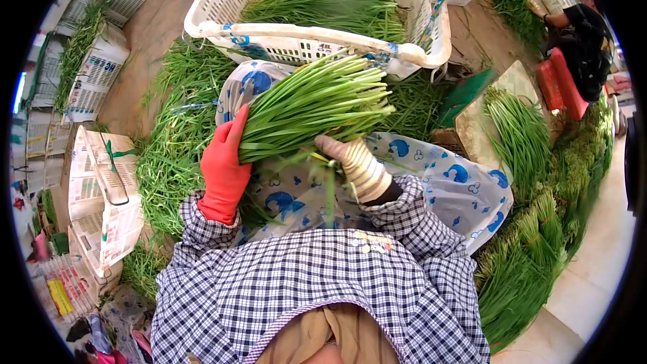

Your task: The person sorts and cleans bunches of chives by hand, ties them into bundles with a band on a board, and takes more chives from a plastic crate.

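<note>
My left hand [226, 162], in a red rubber glove, is closed around a thick bunch of garlic chives [317, 98] held over my lap. The pale stem ends point right and the green leaves lie toward the glove. At the bunch's lower edge is my right hand [357, 165], in a striped knit glove, with its fingers pinched together. Thin loose chive leaves [329, 192] hang by these fingers, partly blurred. A clear plastic apron with blue prints [431, 168] covers my lap beneath both hands.
Ahead stands a white plastic crate [431, 23] with more chives in it. Scattered leaves [172, 155] heap at my left beside a white basket [101, 202]. Tied bunches [526, 249] line the right, near a board [472, 121] bearing chives. Another person [586, 44] works at the upper right.
</note>
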A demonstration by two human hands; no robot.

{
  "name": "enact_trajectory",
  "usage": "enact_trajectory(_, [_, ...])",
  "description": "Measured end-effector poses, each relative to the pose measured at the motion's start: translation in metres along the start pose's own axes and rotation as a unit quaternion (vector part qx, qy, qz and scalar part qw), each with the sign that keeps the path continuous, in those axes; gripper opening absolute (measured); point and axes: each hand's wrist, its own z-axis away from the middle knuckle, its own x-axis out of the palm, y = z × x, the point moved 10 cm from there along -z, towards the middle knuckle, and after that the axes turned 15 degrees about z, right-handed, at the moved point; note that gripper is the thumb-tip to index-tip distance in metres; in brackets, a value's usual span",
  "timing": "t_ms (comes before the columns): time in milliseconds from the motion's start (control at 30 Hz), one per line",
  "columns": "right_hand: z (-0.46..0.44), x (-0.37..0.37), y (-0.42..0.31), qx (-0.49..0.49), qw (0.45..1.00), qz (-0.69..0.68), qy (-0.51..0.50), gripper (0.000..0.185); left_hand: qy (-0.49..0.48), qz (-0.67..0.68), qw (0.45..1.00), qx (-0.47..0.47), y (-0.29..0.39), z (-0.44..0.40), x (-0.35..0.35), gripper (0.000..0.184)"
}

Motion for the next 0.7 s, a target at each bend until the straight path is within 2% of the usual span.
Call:
enact_trajectory(33, [0.005,0.009,-0.019,-0.034,0.994,0.098,-0.029,0.023,-0.001,0.017,1.000,-0.019,-0.004,0.001,-0.002,0.073])
enact_trajectory(100, [0.025,-0.020,-0.036,-0.019,0.995,0.079,-0.050,0.015,0.005,0.052,0.998,-0.040,-0.012,0.002,-0.006,0.073])
enact_trajectory(167, [0.064,-0.067,-0.063,-0.052,0.997,0.055,-0.032,0.012,0.012,0.095,0.994,-0.056,-0.023,0.003,-0.006,0.073])
enact_trajectory(233, [0.113,-0.105,-0.103,-0.210,0.971,0.118,0.004,0.011,0.009,0.108,0.993,-0.056,-0.023,0.001,-0.006,0.074])
enact_trajectory(267, [0.129,-0.118,-0.110,-0.238,0.968,-0.050,-0.057,0.010,0.005,0.116,0.992,-0.051,-0.021,0.000,-0.006,0.075])
enact_trajectory(333, [0.154,-0.129,-0.148,-0.313,0.947,-0.078,0.002,0.015,-0.003,0.114,0.991,-0.067,-0.021,0.000,-0.004,0.076])
enact_trajectory(367, [0.149,-0.128,-0.153,-0.301,0.953,-0.043,0.000,0.006,-0.001,0.117,0.991,-0.062,-0.018,-0.001,-0.004,0.075])
enact_trajectory(400, [0.144,-0.152,-0.126,-0.095,0.946,0.235,0.202,0.025,0.000,0.119,0.991,-0.055,-0.015,-0.002,-0.004,0.075])
enact_trajectory(433, [0.122,-0.121,-0.113,-0.042,0.905,0.422,0.048,0.044,-0.001,0.119,0.992,-0.049,-0.013,-0.003,-0.003,0.075])
enact_trajectory(467, [0.107,-0.102,-0.114,-0.037,0.715,0.698,0.036,0.063,0.005,0.104,0.994,-0.046,-0.012,-0.001,-0.002,0.074])
enact_trajectory(533, [0.097,-0.104,-0.123,-0.116,0.691,0.708,0.084,0.060,0.015,0.089,0.995,-0.043,-0.012,0.001,-0.002,0.073])
enact_trajectory(567, [0.089,-0.103,-0.129,-0.117,0.690,0.709,0.081,0.060,0.025,0.073,0.996,-0.040,-0.011,0.003,-0.003,0.074])
enact_trajectory(633, [0.084,-0.095,-0.172,-0.235,0.773,0.561,0.181,0.048,0.056,0.039,0.998,-0.011,-0.006,0.008,-0.006,0.074])
enact_trajectory(667, [0.072,-0.093,-0.174,-0.194,0.813,0.497,0.231,0.024,0.054,0.038,0.998,-0.009,-0.007,0.010,-0.004,0.074])
enact_trajectory(700, [0.047,-0.086,-0.154,-0.196,0.798,0.528,0.216,0.017,0.063,0.025,0.998,-0.005,-0.007,0.011,-0.004,0.073])
